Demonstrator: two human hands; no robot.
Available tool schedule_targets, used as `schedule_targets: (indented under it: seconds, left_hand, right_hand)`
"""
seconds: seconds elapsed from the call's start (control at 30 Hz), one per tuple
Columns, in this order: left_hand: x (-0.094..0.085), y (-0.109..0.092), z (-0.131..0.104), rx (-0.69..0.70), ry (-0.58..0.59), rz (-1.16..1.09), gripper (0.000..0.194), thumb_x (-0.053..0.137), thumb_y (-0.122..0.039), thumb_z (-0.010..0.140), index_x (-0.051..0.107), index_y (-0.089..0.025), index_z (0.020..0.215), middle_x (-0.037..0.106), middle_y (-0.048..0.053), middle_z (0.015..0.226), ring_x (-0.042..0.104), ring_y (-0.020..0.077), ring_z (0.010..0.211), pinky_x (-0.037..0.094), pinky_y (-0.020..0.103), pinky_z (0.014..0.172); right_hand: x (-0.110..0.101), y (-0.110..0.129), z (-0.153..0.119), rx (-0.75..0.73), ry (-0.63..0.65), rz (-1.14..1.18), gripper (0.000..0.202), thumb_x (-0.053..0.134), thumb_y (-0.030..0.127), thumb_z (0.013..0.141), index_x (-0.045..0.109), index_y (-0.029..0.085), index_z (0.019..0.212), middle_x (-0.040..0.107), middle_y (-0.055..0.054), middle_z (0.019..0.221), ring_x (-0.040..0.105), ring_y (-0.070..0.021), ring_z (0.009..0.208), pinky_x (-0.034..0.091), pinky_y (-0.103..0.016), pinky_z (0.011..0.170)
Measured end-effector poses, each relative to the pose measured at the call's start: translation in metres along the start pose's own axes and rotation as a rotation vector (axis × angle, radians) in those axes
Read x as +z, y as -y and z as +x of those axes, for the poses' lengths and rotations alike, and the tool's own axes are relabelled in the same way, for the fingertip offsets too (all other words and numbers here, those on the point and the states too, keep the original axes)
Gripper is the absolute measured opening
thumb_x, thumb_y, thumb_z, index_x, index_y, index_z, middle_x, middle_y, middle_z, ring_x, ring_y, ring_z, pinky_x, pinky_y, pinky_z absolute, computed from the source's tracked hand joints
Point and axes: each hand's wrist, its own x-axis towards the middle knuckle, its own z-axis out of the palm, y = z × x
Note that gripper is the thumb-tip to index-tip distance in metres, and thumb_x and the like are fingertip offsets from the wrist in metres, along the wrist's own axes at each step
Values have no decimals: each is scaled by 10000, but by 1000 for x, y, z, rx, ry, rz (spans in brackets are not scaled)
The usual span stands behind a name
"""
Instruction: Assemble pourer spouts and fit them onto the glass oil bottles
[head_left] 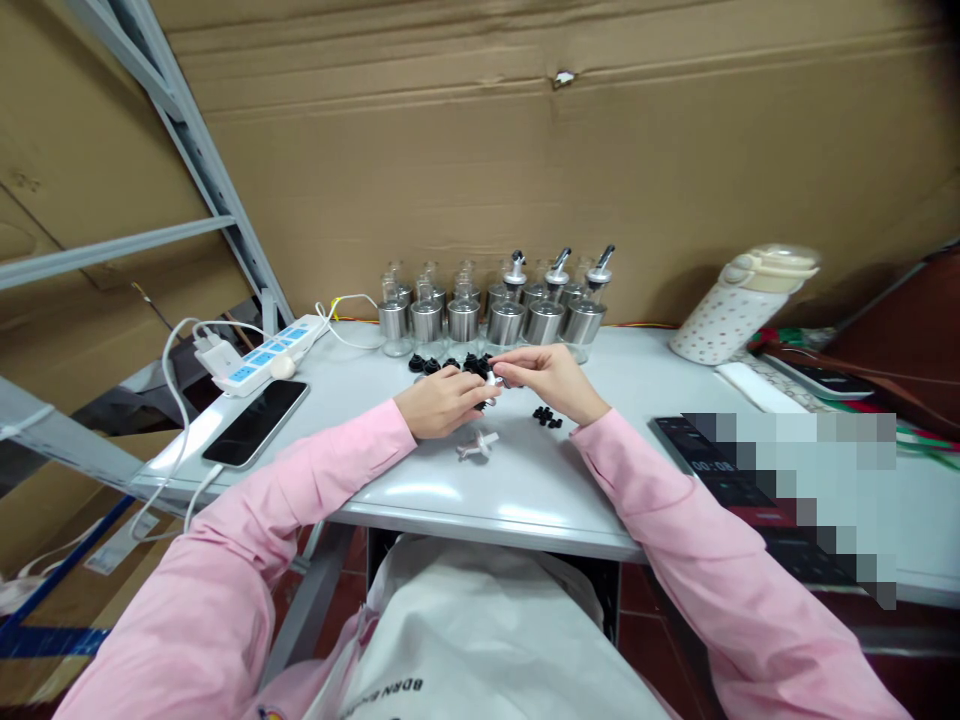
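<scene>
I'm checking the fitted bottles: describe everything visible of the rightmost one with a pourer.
This bottle stands upright on the table, neck and base clear like glass, middle wrapped in a shiny, steel-looking sleeve. A silver pourer with black parts sits in its mouth, spout angled upward. Contact with the neighbouring bottle is unclear.

Bottles (465, 322) stand behind the loose fitting (478, 446), phone (256, 425) left.
</scene>
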Motion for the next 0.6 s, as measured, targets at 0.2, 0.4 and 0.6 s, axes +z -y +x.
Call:
schedule_targets:
  seconds: [0.2,0.4,0.6]
  left_hand:
    - [3,3,-2,-21,-117,-107,365,360,-342,920,358,-142,1225,585,114,1037,566,193,933,432,336,797]
    - [4,3,-2,-87,-223,-58,290,412,-341,901,441,-188,1145,487,129,1129,513,209,1035,453,374,847]
    - [3,-1,1,-54,-190,-108,251,421,-266,897,398,-173,1129,357,204,1329,517,220,1089,461,405,859]
  right_hand:
    - [-2,1,-1,-47,31,-11,296,655,390,688,720,119,789,664,-37,586,574,-119,532,475,-248,538]
    - [-3,-2,-1,-53,16,-4,309,646,415,703,707,132,811,670,-40,614,601,-136,554,499,-271,570]
    - [-2,-2,-1,-26,49,19,317,658,442,687,675,136,765,658,-33,611,597,-127,535,505,-259,552]
